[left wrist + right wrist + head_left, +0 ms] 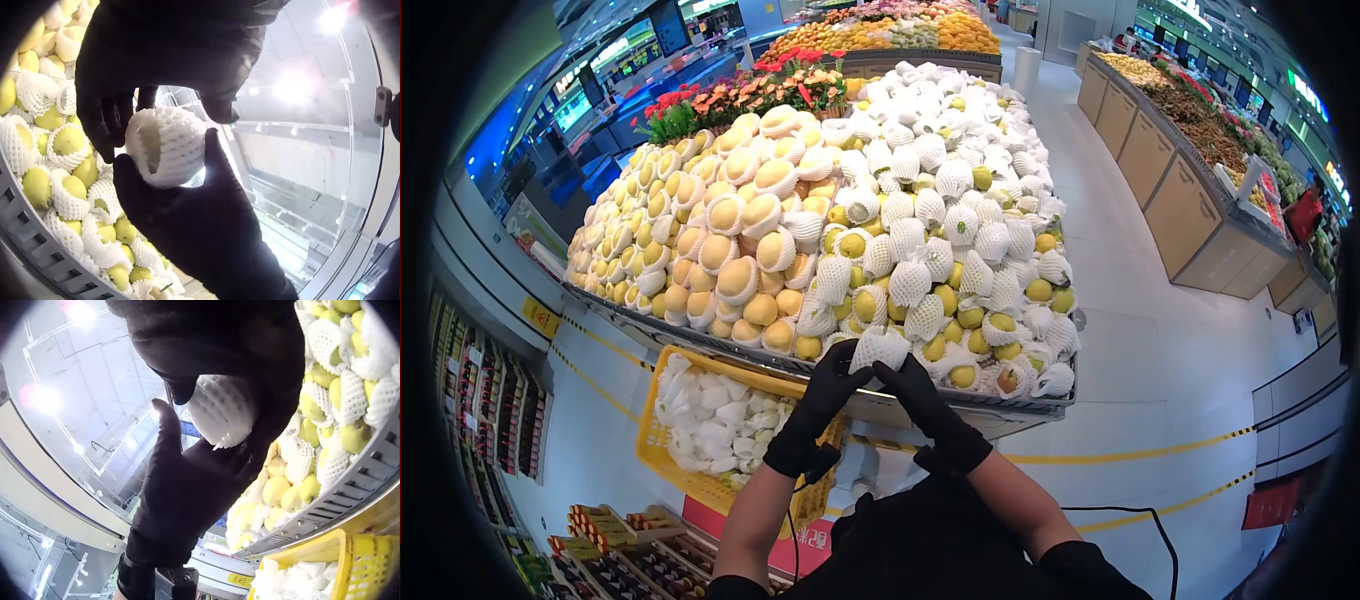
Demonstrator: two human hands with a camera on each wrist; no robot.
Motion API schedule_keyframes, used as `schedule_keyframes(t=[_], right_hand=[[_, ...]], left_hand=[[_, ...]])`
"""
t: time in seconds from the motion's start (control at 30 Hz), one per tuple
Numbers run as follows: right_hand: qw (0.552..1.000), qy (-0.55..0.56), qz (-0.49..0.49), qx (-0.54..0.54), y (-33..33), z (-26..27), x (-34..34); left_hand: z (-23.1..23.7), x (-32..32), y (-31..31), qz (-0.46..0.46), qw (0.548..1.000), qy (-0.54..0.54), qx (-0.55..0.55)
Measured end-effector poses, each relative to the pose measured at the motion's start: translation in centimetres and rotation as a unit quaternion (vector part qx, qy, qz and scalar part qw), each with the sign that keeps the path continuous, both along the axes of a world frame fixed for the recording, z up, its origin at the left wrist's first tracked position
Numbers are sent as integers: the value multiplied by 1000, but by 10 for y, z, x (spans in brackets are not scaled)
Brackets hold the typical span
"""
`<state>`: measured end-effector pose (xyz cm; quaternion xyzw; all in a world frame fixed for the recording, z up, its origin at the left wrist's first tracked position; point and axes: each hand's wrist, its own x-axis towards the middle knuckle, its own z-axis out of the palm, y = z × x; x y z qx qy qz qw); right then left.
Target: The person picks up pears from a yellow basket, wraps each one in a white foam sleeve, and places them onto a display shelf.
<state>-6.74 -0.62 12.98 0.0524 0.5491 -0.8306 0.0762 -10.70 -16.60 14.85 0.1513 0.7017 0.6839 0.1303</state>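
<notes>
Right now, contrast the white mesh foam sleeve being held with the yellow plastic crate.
The white mesh foam sleeve is small and rounded; the yellow plastic crate is larger and boxy. The sleeve is held between the left hand and right hand; the crate sits lower. Both have an opening.

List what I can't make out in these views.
Inside of the held foam net: left wrist view, mesh and shadow hide it.
Some fingertips of the left hand and right hand: head view, behind the net.
Yellow crate: floor under white packing, head view; cut off by bottom edge, right wrist view.
Distant green sign: head view, too small.
</notes>
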Motion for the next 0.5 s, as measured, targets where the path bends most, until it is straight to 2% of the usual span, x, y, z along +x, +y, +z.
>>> schedule_keyframes(t=[0.03,0.13,0.17,0.23,0.3,0.37,0.43,0.5], right_hand=[[1000,-13,7,-24,7,-4,-1],[993,-23,33,-112,30,-23,-1],[995,-23,38,-86,39,-28,-1],[998,-22,49,-32,57,-18,2],[998,-14,60,-31,68,-6,7],[996,-15,81,-29,85,-3,10],[996,3,56,-63,100,-13,10],[997,4,32,-73,114,-18,13]], left_hand=[[1,-1,4,-8,999,-25,-31],[-1,-5,19,-14,998,-2,-63],[-11,-8,20,-25,999,0,-42],[-7,-6,28,-47,995,-75,37],[-7,-3,42,-72,986,-116,97],[-2,-1,54,-97,989,-93,55],[5,0,66,-120,989,-81,-7],[4,4,79,-108,990,-11,-89]])
